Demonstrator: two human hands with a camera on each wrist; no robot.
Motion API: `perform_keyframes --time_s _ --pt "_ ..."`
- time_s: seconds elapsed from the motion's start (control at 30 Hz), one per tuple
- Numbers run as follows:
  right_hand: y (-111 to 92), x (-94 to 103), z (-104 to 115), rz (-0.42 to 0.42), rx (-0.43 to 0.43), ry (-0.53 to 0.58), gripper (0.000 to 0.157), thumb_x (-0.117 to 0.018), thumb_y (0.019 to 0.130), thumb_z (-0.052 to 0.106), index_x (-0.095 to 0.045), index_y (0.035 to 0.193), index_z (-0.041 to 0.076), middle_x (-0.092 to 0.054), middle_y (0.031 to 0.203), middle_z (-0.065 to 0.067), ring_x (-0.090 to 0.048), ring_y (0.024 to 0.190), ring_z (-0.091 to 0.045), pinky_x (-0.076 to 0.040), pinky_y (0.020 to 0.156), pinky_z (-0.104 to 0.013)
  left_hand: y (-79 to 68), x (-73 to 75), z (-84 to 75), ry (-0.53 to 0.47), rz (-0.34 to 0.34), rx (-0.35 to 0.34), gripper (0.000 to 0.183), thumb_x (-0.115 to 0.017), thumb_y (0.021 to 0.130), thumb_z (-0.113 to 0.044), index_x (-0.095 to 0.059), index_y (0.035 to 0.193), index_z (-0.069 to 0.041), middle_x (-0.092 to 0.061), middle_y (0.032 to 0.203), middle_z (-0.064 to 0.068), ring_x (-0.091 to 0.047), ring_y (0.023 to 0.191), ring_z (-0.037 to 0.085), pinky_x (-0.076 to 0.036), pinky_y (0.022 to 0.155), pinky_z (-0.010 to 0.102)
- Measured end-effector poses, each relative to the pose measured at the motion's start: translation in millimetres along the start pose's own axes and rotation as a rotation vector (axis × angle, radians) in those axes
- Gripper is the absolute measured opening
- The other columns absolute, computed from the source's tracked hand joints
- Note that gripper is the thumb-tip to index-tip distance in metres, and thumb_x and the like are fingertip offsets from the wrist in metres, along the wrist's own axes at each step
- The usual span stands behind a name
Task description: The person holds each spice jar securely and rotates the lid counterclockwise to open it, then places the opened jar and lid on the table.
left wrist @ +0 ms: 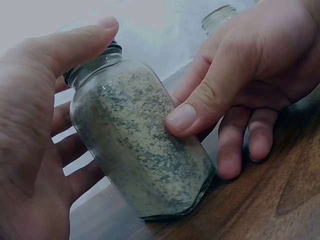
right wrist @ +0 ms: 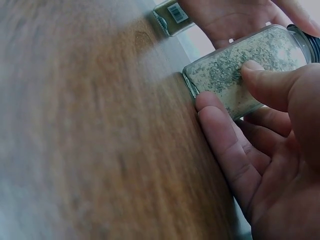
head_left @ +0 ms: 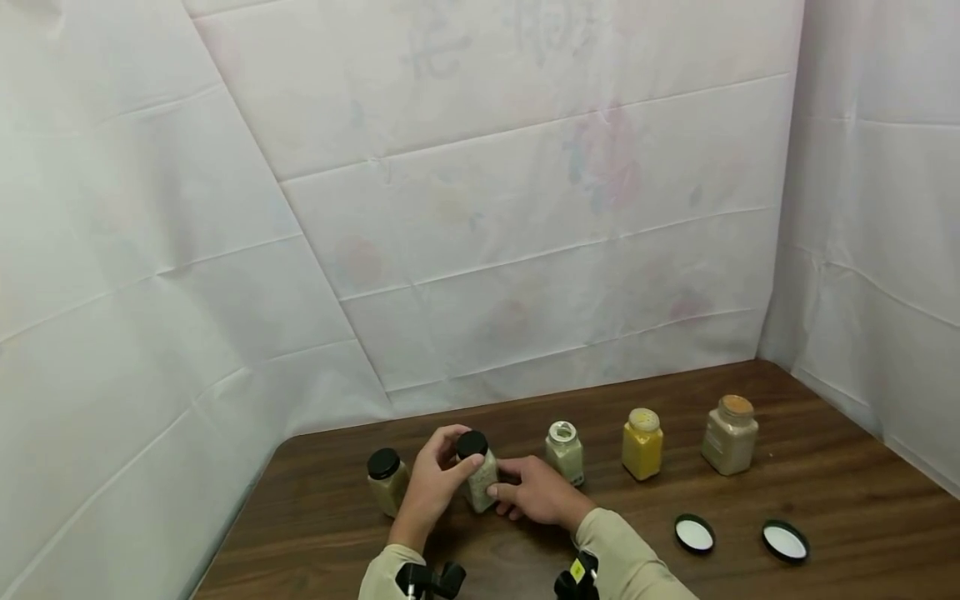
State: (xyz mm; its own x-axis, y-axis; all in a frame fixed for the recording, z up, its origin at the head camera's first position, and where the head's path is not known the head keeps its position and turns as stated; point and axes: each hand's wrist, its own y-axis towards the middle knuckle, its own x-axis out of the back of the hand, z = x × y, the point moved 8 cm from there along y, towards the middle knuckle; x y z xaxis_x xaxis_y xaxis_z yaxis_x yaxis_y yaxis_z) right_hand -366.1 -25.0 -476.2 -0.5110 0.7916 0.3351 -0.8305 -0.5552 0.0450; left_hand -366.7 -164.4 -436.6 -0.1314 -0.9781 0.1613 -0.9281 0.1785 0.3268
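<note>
A square glass spice jar [head_left: 481, 487] of pale seasoning with green flecks stands between my two hands, slightly tilted, its black lid [head_left: 472, 444] on. My left hand [head_left: 429, 487] grips around the lid, thumb on the near side and fingers behind. With thumb and fingers, my right hand [head_left: 543, 493] holds the jar's body low down. In the left wrist view the right thumb [left wrist: 187, 117] presses the glass face, while two fingers curl near the wood. The right wrist view shows the jar's base [right wrist: 190, 85] close over the table.
Left of my hands stands another black-lidded jar [head_left: 387, 482]. To the right are three lidless jars: pale green [head_left: 565, 461], yellow [head_left: 642, 454] and beige [head_left: 729, 444]. Two removed lids [head_left: 694, 534] lie white side up on the brown table [head_left: 600, 550]. White sheeting [head_left: 525, 250] hangs behind.
</note>
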Motion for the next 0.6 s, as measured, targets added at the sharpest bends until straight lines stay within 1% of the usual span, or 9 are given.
perform_keyframes --time_s 0.07,0.17,0.3,0.4,0.6 --pt "0.1 -0.5 -0.6 0.002 0.003 0.003 0.035 -0.062 0.089 0.028 -0.058 0.124 0.019 -0.065 0.090 -0.002 -0.064 0.074 -0.021 -0.052 0.059 -0.034 -1.8 -0.4 -3.9 -0.008 0.013 0.018 0.041 -0.068 0.086 -0.022 -0.051 0.122 -0.013 -0.059 0.111 0.008 -0.057 0.099 0.025 -0.048 0.078 0.034" --pt "-0.2 -0.3 -1.1 -0.003 0.000 0.005 0.035 -0.062 0.089 0.028 -0.059 0.123 0.020 -0.066 0.088 -0.002 -0.064 0.073 -0.021 -0.053 0.059 -0.033 -4.8 -2.1 -15.6 -0.018 0.036 0.013 0.039 -0.066 0.087 -0.017 -0.050 0.122 -0.009 -0.059 0.111 0.011 -0.057 0.098 0.026 -0.048 0.077 0.034" --pt "-0.2 0.4 -0.5 -0.010 0.000 0.004 0.034 -0.062 0.089 0.028 -0.059 0.122 0.021 -0.066 0.088 -0.001 -0.064 0.073 -0.022 -0.053 0.058 -0.034 -8.2 -2.5 -28.1 -0.015 0.045 0.004 0.037 -0.064 0.088 -0.014 -0.050 0.121 -0.006 -0.059 0.109 0.011 -0.055 0.099 0.027 -0.047 0.079 0.034" --pt "0.0 -0.5 1.3 -0.005 0.008 0.007 0.034 -0.062 0.089 0.027 -0.059 0.122 0.020 -0.065 0.091 -0.002 -0.064 0.074 -0.022 -0.053 0.058 -0.034 -9.6 -0.3 -30.3 -0.012 0.038 0.002 0.035 -0.063 0.089 -0.013 -0.050 0.121 -0.005 -0.059 0.110 0.011 -0.053 0.100 0.029 -0.045 0.082 0.034" --pt "0.1 -0.6 2.0 -0.010 -0.001 0.012 0.037 -0.063 0.089 0.026 -0.058 0.125 0.019 -0.064 0.095 -0.003 -0.064 0.074 -0.022 -0.053 0.059 -0.035 -10.2 2.2 -30.6 -0.018 0.041 -0.038 0.032 -0.058 0.090 -0.005 -0.049 0.120 0.001 -0.058 0.111 0.016 -0.051 0.101 0.030 -0.043 0.085 0.033"
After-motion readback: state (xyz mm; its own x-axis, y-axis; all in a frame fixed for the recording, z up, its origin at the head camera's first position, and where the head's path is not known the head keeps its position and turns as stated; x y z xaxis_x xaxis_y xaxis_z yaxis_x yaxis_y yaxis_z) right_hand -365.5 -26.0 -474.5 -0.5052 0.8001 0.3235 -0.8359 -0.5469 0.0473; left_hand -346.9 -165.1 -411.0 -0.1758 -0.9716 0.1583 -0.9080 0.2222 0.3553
